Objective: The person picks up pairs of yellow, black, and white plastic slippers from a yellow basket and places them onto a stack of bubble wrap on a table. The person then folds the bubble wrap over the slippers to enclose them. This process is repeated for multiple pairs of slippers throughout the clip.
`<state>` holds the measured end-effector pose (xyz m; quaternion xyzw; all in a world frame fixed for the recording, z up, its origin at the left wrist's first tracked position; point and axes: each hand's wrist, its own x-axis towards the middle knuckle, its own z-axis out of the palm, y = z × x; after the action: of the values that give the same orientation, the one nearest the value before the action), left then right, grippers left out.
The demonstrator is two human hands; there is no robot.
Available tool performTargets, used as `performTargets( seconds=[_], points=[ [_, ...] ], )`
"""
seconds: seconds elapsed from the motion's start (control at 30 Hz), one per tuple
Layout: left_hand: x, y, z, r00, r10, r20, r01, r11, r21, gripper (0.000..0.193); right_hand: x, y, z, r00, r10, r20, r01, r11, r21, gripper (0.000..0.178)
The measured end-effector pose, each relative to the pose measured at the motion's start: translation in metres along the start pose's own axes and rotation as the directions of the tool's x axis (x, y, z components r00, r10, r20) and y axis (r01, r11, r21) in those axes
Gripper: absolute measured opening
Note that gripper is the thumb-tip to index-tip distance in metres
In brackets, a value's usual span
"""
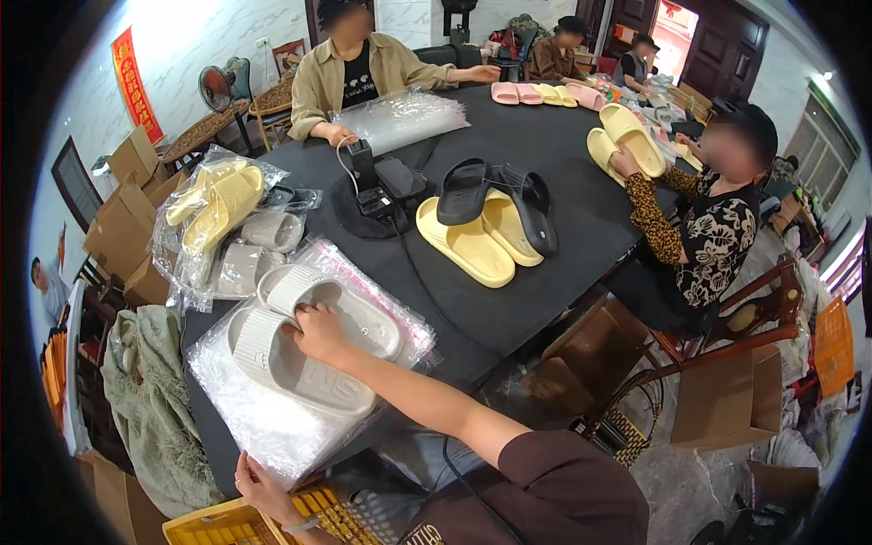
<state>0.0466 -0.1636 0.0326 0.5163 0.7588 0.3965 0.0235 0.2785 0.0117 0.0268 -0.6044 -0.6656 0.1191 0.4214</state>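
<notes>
A pair of grey slide slippers [313, 350] lies side by side on a stack of clear plastic bags [241, 409] at the near left of the table. My right hand [320, 334] reaches across from the right, its fingers closed around the inner sides of the two straps. At the stack's near corner is my left hand [263, 493], with thumb and fingers pinching the edge of a bag. Part of its grip is hidden. Beyond the grey pair, bagged yellow slippers [222, 209] and bagged grey slippers [245, 263] are heaped at the table's left edge.
Yellow and black slippers [468, 241] sit mid-table beside a black device [371, 195] with a cable. Across, a person rests a hand by more bags [400, 121]; another at right holds yellow slippers [636, 145]. A yellow crate [218, 527] stands below the table's near edge.
</notes>
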Motion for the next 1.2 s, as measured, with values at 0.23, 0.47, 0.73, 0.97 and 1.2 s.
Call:
performTargets(
  seconds=[0.23,0.47,0.73,0.97,1.2],
  points=[
    [-0.011,-0.01,0.011,0.994,0.046,-0.104,-0.061,0.987,-0.148,0.027,0.007,-0.001,-0.008,0.998,-0.067,0.015,0.062,0.976,0.209,0.03],
    [-0.01,-0.025,0.027,0.995,0.104,-0.007,-0.103,0.99,0.093,0.025,0.003,0.0,0.006,0.996,-0.061,0.072,0.063,0.998,-0.023,0.031],
    [0.009,0.03,0.007,0.892,0.447,0.066,-0.449,0.859,0.246,0.03,0.0,0.008,0.012,0.992,-0.086,0.088,0.093,0.992,-0.082,0.041],
    [0.006,0.008,0.049,0.906,0.185,0.38,-0.334,0.865,0.374,0.051,-0.001,0.012,0.017,0.987,-0.157,-0.04,0.153,0.984,-0.095,0.034],
    [0.008,0.001,0.053,0.932,0.225,0.285,-0.325,0.867,0.379,0.06,0.019,0.021,-0.004,0.977,0.085,-0.197,-0.113,0.985,-0.133,0.024]
  ],
)
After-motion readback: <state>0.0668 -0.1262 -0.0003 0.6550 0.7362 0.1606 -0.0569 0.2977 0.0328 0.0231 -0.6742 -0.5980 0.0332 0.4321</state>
